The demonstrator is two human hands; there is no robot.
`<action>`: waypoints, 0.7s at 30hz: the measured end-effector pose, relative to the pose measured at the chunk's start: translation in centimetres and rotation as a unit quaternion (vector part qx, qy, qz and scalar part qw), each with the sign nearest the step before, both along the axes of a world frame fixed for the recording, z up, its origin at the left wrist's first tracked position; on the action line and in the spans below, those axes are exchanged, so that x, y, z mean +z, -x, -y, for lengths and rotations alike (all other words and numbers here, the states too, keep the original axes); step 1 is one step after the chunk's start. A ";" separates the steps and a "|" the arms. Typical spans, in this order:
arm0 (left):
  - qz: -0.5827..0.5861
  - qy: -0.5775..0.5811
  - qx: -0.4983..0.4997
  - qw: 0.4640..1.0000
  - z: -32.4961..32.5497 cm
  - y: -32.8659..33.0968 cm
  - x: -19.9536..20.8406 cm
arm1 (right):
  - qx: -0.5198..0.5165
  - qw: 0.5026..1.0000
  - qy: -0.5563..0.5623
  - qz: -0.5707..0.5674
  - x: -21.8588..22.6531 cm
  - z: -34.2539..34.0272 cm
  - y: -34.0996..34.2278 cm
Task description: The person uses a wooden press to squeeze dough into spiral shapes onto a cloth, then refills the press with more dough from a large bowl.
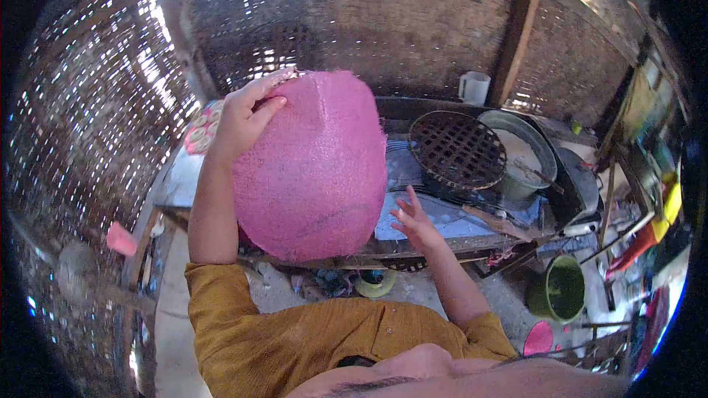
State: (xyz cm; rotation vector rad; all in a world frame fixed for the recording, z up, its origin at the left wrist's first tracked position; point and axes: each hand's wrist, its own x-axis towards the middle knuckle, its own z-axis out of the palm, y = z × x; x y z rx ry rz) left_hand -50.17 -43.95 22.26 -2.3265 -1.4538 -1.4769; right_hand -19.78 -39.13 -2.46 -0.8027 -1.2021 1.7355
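A large rounded pink woven sheet (317, 169) with a fuzzy edge stands up in front of me, over the near side of the work table. My left hand (243, 114) is closed on its upper left edge, the thumb lying on the near face. Just right of the pink sheet, my right hand (417, 225) hovers above the table front with its fingers apart and nothing in them. Beyond that hand lies a dark round openwork basket tray (457, 149), leaning on the rim of a grey basin (542, 140) that holds something pale. Whatever lies behind the pink sheet is hidden.
A white jug (474, 88) stands at the back by the woven wall. A pink patterned item (201, 133) sits at the table's left end. On the floor at right are a green bucket (557, 291) and a pink round piece (538, 338). A wooden post (521, 33) rises behind.
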 end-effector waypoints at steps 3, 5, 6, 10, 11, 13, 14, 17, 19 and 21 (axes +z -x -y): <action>0.037 -0.003 -0.058 0.998 -4.1 0.3 0.2 | 0.007 0.999 -0.029 0.019 2.4 -2.5 -0.1; 0.038 -0.003 -0.133 0.990 -7.2 0.0 0.5 | -0.031 0.997 -0.045 0.046 5.2 -4.7 -0.8; 0.039 -0.003 -0.143 0.989 -8.9 -0.3 0.8 | -0.058 0.994 -0.059 0.072 6.3 -6.0 -1.2; 0.044 0.023 -0.191 0.980 -13.4 -1.6 2.1 | -0.031 0.998 0.048 0.038 6.3 -11.3 -1.4; 0.058 0.029 -0.208 0.976 -14.6 -1.7 2.1 | -0.036 0.997 0.045 0.043 6.5 -11.6 -0.9; 0.072 0.034 -0.232 0.970 -16.6 -2.0 2.3 | -0.002 0.997 0.074 -0.018 6.9 -11.9 -0.6; 0.084 0.042 -0.238 0.967 -17.5 -2.3 2.4 | 0.040 0.991 0.101 -0.081 6.9 -12.0 -0.5; 0.097 0.051 -0.258 0.960 -19.9 -3.1 2.5 | -0.021 0.993 0.093 -0.065 5.1 -12.8 -0.6; 0.101 0.055 -0.267 0.957 -21.2 -3.7 2.4 | -0.090 0.990 0.089 -0.064 4.8 -13.2 -0.8; 0.062 0.037 -0.262 0.962 -22.7 -4.7 2.3 | -0.102 0.988 0.083 -0.075 5.5 -13.4 -1.8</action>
